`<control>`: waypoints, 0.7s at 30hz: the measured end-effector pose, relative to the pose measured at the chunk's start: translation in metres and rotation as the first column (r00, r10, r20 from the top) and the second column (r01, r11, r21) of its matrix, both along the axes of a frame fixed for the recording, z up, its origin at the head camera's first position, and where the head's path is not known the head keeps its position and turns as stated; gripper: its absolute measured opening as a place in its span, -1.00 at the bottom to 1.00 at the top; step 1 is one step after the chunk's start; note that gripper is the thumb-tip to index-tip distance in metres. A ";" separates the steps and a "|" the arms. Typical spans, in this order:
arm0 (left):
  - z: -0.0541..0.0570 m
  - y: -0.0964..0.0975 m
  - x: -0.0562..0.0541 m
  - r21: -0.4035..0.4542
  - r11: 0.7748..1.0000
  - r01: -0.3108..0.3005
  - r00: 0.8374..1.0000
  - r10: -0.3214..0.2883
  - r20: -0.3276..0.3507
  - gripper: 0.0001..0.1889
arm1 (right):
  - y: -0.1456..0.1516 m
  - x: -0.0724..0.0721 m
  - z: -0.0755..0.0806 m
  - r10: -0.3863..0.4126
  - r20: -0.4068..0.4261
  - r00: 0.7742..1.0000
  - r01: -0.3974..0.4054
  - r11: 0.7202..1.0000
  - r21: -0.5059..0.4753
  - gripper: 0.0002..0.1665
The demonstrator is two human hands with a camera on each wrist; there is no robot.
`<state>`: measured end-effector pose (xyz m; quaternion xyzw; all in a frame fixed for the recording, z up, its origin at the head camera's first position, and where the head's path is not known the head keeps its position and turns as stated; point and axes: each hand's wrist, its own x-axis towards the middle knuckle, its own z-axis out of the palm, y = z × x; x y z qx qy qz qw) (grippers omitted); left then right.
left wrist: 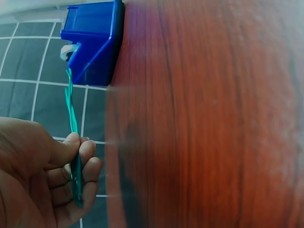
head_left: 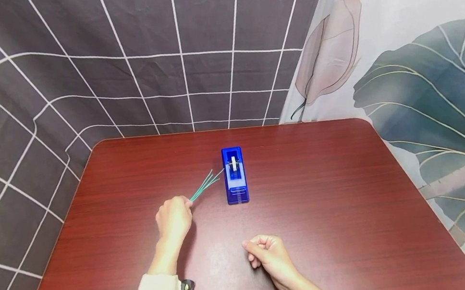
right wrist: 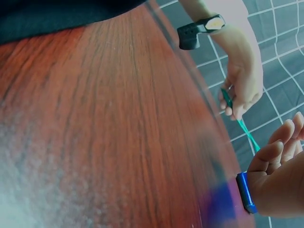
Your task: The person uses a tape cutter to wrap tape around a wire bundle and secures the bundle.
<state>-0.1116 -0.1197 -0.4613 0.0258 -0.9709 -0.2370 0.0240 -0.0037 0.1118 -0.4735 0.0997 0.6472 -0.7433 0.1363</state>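
Observation:
My left hand (head_left: 174, 218) pinches a fanned bundle of thin green wires (head_left: 203, 185) between thumb and fingers. Their far ends spread toward the blue tape dispenser (head_left: 237, 195), which stands upright on the table with a small pale roll (head_left: 234, 163) in it. In the left wrist view the lower ends of the wires (left wrist: 72, 114) run down across the curled fingers. My right hand (head_left: 270, 259) hovers nearer the front, its fingers loosely bent, and nothing shows in it. In the right wrist view the dispenser (right wrist: 245, 192) is mostly behind that hand's wrist.
A reddish-brown wooden table (head_left: 329, 191) lies under both hands. Behind it and to the left hangs a dark grey curtain (head_left: 148, 24) with white grid lines. A leaf-patterned white curtain (head_left: 373, 11) hangs on the right. A black strap (head_left: 187, 288) sits by the left sleeve.

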 end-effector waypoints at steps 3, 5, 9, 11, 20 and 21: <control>0.001 -0.003 0.003 0.005 1.000 0.002 1.000 -0.002 -0.006 -0.88 | 0.000 0.000 0.000 0.003 -0.005 1.000 -0.003 1.000 0.000 -0.77; 0.001 -0.005 0.005 0.011 1.000 0.000 1.000 0.000 -0.009 -0.89 | 0.000 0.000 0.000 0.004 -0.008 1.000 -0.004 1.000 0.000 -0.76; -0.001 -0.009 0.008 0.028 1.000 0.000 1.000 0.000 -0.021 -0.89 | 0.001 0.000 0.000 -0.003 -0.009 1.000 0.003 1.000 0.001 -0.75; -0.002 -0.011 0.010 0.033 0.999 0.005 1.000 -0.004 -0.030 -0.89 | 0.000 0.001 -0.001 -0.004 -0.013 1.000 0.004 1.000 0.001 -0.75; 0.002 -0.016 0.020 0.036 0.999 0.019 0.999 -0.017 -0.043 -0.88 | 0.000 0.001 0.000 -0.018 -0.013 1.000 0.018 1.000 -0.008 -0.76; 0.003 -0.016 0.021 0.036 0.999 0.020 0.999 -0.019 -0.044 -0.89 | 0.000 0.001 0.001 -0.020 -0.013 1.000 0.020 1.000 -0.010 -0.76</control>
